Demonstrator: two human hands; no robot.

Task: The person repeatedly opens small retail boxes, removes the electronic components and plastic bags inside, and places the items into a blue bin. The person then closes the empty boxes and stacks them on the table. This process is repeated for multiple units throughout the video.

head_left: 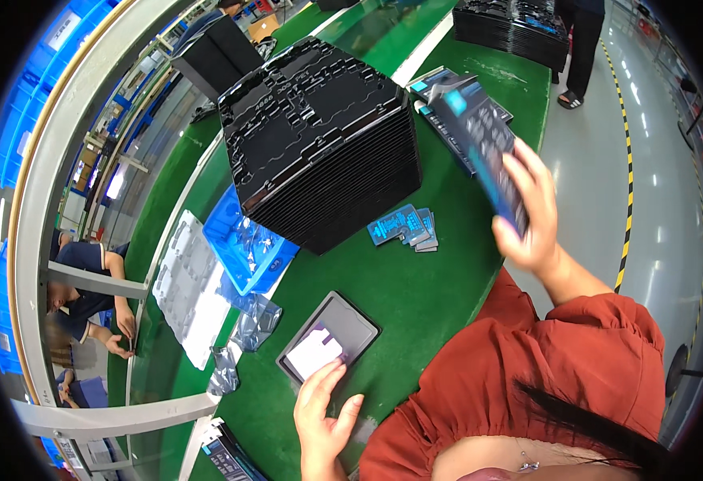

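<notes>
My right hand [534, 204] is wrapped round the near end of a slim black retail box [488, 136] with a blue patch, slightly blurred and tilted. Beneath it, more black boxes [439, 78] lie in a pile. My left hand [323, 413] has its fingers stretched out and its thumb apart. Its fingertips touch or hover at the edge of a white card [314, 351], which lies in a shallow grey open tray [359, 330] on the green table. Several small blue-and-black printed cards [399, 224] lie between the two hands.
A tall stack of black plastic trays [335, 176] stands beyond the cards. To its left are a blue bin [247, 276] with small parts, clear plastic bags [257, 321] and a white moulded tray [187, 297]. A grey frame [103, 421] borders the left; another person [95, 297] works behind it.
</notes>
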